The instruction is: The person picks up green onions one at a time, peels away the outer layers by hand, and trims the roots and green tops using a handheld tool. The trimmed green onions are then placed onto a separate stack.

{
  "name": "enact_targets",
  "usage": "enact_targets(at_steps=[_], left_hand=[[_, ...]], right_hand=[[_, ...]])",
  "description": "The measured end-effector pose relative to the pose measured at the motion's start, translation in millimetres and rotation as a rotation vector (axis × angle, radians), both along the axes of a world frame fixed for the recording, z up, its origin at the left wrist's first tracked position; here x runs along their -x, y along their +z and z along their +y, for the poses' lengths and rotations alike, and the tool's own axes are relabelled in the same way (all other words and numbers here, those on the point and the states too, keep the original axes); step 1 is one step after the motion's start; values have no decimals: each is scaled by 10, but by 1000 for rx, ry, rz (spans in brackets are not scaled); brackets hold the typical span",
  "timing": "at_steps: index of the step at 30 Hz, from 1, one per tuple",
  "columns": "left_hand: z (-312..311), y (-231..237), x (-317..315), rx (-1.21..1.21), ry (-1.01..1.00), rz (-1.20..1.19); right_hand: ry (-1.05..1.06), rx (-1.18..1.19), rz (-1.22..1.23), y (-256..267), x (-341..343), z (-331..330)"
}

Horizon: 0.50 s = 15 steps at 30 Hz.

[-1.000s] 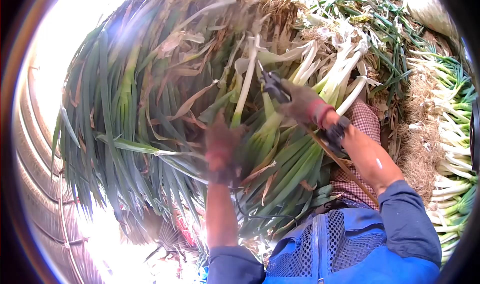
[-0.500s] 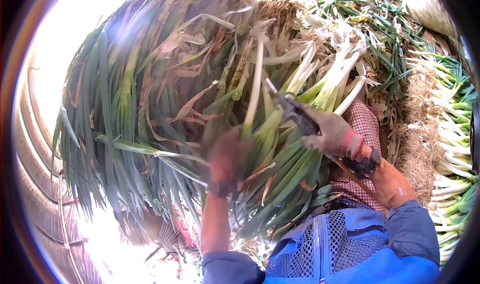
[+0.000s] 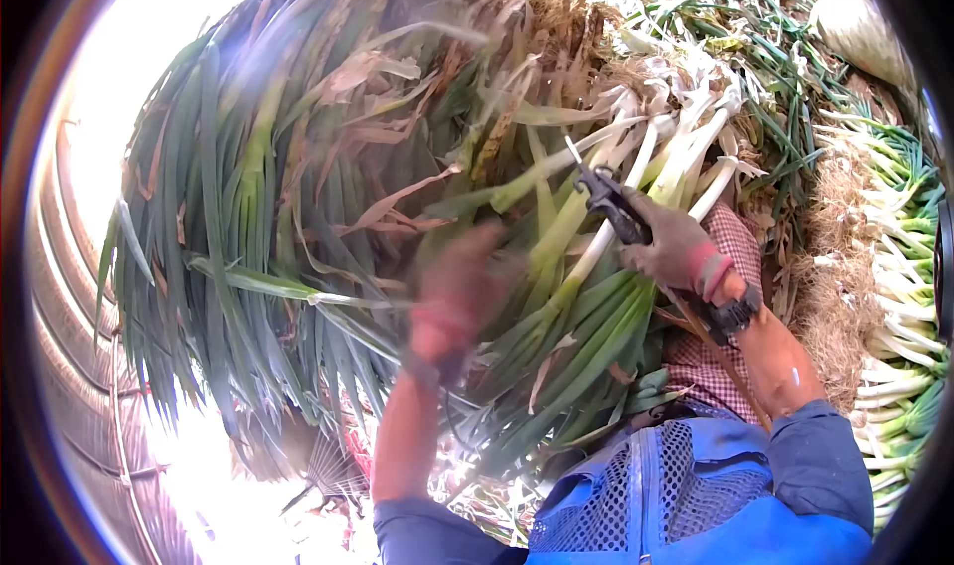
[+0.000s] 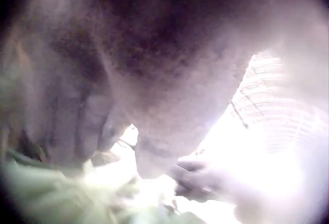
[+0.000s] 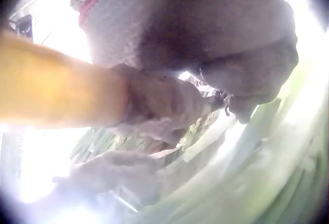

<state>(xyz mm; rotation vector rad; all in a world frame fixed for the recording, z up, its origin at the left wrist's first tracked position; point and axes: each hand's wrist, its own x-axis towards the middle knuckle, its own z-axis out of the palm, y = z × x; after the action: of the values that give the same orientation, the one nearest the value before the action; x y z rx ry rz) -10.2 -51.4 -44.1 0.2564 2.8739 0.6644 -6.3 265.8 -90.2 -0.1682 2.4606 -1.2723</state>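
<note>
My gloved right hand (image 3: 668,239) grips a black air blow gun (image 3: 618,207), its thin metal nozzle tilted up and left over the leeks. A brownish hose (image 3: 730,361) trails from its handle along the forearm; close up in the right wrist view, the hose (image 5: 56,85) looks orange. My gloved left hand (image 3: 462,282), blurred in the head view, is over the green leaves left of the blow gun. In the left wrist view its fingers (image 4: 77,116) point down, apart from the thumb. Leeks with white shanks (image 3: 686,153) lie beneath and beyond the right hand.
A large heap of leafy leeks (image 3: 229,207) fills the left side. Cleaned leeks (image 3: 899,297) are stacked at far right, with a band of roots (image 3: 835,257) along them. A pale sack (image 3: 863,28) stands top right. Peelings (image 3: 686,18) litter the back.
The upright leek at my left hand has been laid right among the others, and the left hand is apart from it. My right hand has swung right and back with the blow gun.
</note>
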Motion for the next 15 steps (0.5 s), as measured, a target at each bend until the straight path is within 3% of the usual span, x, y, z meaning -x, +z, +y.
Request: enact_targets(at_steps=[2, 3, 5, 7, 9, 11, 13, 15], left_hand=[[-268, -63, 481, 138, 93, 314], [-413, -157, 563, 138, 84, 311], [-567, -436, 735, 537, 137, 223], [-640, -526, 744, 568, 98, 207], [-776, -662, 768, 492, 183, 135], [-657, -489, 769, 515, 194, 98], [-590, -420, 859, 540, 196, 69], [-760, -474, 991, 463, 34, 235]], right_hand=[[82, 33, -34, 89, -97, -55], [165, 66, -68, 162, -149, -91], [188, 72, -122, 205, -214, -129], [145, 98, 86, 15, -264, -188], [178, 127, 17, 81, -273, -141], [271, 56, -59, 84, -301, -121], [234, 99, -40, 15, -318, -81], [185, 155, 46, -35, -340, -19]])
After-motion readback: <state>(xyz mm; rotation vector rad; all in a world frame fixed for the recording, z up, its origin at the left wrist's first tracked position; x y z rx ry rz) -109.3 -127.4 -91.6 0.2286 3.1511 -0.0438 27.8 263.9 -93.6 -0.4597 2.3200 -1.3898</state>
